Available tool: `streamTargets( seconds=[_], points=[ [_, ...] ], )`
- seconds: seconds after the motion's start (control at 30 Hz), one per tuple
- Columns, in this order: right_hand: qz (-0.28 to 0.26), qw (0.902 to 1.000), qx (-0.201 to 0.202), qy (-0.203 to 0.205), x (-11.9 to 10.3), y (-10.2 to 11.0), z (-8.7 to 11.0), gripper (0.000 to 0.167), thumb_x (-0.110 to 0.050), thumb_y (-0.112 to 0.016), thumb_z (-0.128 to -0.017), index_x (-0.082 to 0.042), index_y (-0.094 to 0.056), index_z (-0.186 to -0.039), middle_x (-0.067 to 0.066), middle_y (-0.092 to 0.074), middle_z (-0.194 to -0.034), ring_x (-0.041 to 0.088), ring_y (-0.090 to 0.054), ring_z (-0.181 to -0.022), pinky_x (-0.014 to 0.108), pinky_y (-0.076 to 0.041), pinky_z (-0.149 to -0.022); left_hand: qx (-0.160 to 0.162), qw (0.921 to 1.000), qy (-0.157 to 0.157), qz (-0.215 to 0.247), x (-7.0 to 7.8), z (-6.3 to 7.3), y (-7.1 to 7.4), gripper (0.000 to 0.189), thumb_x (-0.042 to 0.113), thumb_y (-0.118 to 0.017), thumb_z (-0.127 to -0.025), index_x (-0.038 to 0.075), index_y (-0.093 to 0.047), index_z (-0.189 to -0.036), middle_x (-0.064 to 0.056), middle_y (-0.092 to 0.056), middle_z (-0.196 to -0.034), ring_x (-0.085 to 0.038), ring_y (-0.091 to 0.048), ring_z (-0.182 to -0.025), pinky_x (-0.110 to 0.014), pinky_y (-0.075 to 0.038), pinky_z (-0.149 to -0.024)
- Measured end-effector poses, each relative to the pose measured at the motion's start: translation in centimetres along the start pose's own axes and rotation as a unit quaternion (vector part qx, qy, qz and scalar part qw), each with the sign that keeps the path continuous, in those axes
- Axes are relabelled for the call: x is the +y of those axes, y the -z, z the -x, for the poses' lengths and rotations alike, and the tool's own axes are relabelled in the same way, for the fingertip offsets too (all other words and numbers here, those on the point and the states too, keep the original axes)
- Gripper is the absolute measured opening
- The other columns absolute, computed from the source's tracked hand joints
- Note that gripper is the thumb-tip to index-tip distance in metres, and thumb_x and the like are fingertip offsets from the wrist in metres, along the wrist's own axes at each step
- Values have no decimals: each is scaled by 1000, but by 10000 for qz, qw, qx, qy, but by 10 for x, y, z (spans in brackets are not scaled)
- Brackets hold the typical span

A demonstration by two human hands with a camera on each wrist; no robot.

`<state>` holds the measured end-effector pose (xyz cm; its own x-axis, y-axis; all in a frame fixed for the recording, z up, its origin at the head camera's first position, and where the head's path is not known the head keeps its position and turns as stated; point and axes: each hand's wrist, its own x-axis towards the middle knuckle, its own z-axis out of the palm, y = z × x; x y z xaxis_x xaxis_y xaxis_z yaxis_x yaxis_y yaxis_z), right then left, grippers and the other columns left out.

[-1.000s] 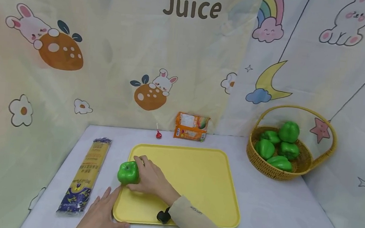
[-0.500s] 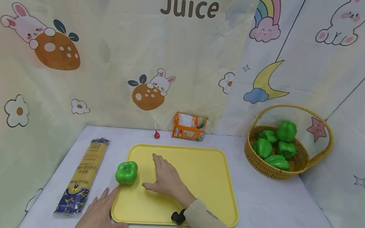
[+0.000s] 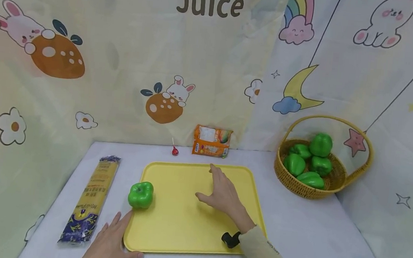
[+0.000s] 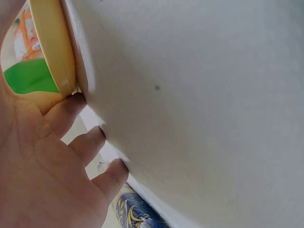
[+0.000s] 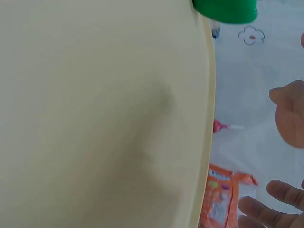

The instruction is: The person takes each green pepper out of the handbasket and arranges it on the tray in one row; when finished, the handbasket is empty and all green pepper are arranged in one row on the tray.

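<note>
A green bell pepper sits upright at the left edge of the yellow tray. My left hand rests at the tray's lower left corner with its fingers spread. In the left wrist view, its fingertips touch the white tabletop, one right at the tray's rim. My right hand hovers over the right half of the tray, holding nothing, thumb and fingers apart. A wicker basket with several green bell peppers stands at the back right.
A long pasta packet lies left of the tray. Behind the tray are a red lollipop and an orange snack packet, near the printed cloth backdrop. A black wrist camera sits on the right wrist.
My right hand has let go of the bell pepper at the tray's left edge and moved right across the tray. The left hand has stayed at the tray corner. The head view has shifted slightly.
</note>
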<state>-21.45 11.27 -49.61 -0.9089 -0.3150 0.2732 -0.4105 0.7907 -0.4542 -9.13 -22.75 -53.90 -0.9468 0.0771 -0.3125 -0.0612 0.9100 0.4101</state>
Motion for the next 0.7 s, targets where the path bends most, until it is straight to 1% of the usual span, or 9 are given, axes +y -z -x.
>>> streamTargets(
  seconds=[0.07, 0.13, 0.3, 0.37, 0.47, 0.7],
  points=[
    [-45, 9999, 1, -158, 8, 7, 1, 101, -51, -79, -78, -4, -31, -154, 12, -58, -136, 31, -63, -113, 48, -58, -89, 29, 10000, -9, -22, 0, 0, 0, 146, 85, -77, -50, 14, -16, -162, -19, -28, -165, -55, -17, -150, -76, -13, -118],
    [-21, 9996, 47, -266, 17, 14, 1, 101, -52, -79, -78, -5, -31, -154, 12, -58, -136, 31, -64, -111, 47, -59, -87, 60, 10000, 8, -27, 0, 0, 1, 147, 85, -77, -49, 14, -17, -162, -20, -29, -165, -54, -18, -150, -76, -13, -119],
    [56, 9985, 363, -400, 40, 38, 4, 99, -51, -79, -78, -4, -33, -153, 13, -58, -132, 30, -64, -103, 44, -59, -78, 166, 9998, -19, -58, 1, 2, 1, 146, 87, -76, -49, 11, -21, -161, -21, -31, -164, -53, -19, -151, -74, -16, -120],
    [44, 9975, 485, -517, 49, 50, 5, 98, -51, -79, -79, -4, -34, -152, 14, -57, -132, 31, -63, -105, 45, -59, -77, 190, 9998, -29, -52, 1, 2, 1, 146, 87, -76, -49, 10, -21, -161, -21, -31, -163, -53, -19, -151, -74, -16, -120],
    [13, 9949, 610, -800, 64, 67, 8, 96, -53, -77, -81, -6, -33, -152, 14, -55, -134, 34, -62, -111, 48, -58, -78, 197, 9998, -24, -60, 2, 1, 1, 146, 87, -76, -49, 10, -22, -160, -22, -31, -163, -53, -19, -151, -74, -15, -120],
    [176, 9857, 733, -1509, 107, 98, 11, 99, -64, -69, -84, -8, -30, -155, 17, -51, -140, 39, -58, -118, 56, -54, -83, 181, 9997, -78, -111, 0, 1, 1, 146, 87, -75, -50, 11, -19, -161, -22, -29, -164, -52, -18, -151, -74, -15, -120]
  ],
)
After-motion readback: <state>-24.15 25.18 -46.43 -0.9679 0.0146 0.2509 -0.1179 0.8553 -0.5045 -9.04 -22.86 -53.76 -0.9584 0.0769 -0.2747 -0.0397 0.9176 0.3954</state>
